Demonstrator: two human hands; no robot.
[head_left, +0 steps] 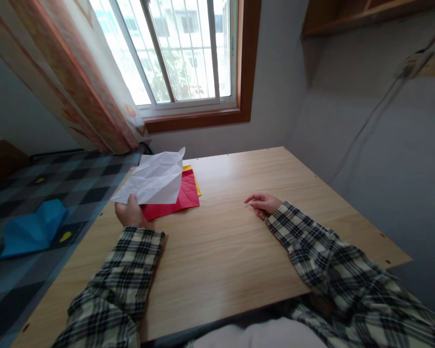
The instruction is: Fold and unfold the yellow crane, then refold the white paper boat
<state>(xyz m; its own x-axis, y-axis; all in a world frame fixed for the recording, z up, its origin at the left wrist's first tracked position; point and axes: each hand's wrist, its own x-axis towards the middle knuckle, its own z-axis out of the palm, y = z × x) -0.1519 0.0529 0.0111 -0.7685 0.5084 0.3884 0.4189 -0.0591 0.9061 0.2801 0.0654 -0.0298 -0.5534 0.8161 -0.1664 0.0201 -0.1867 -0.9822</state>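
My left hand (pixel 131 212) pinches the near edge of a creased white sheet of paper (pixel 157 176), thumb on top. The sheet is held over the left part of the wooden table, one corner curling up at the far right. Partly covered by it, a creased red sheet of paper (pixel 188 191) lies on the table, with the edge of a yellow sheet of paper (pixel 196 186) showing beyond. My right hand (pixel 264 203) rests at the middle right of the table, holding nothing, its fingers loosely bent and apart.
The wooden table (pixel 221 261) stands below a barred window (pixel 181 58). At left, a folded blue paper (pixel 34 229) lies on a checked cloth (pixel 105 169). A curtain (pixel 79 77) hangs beside the window. A cable (pixel 366 121) runs down the right wall from a socket (pixel 415 65).
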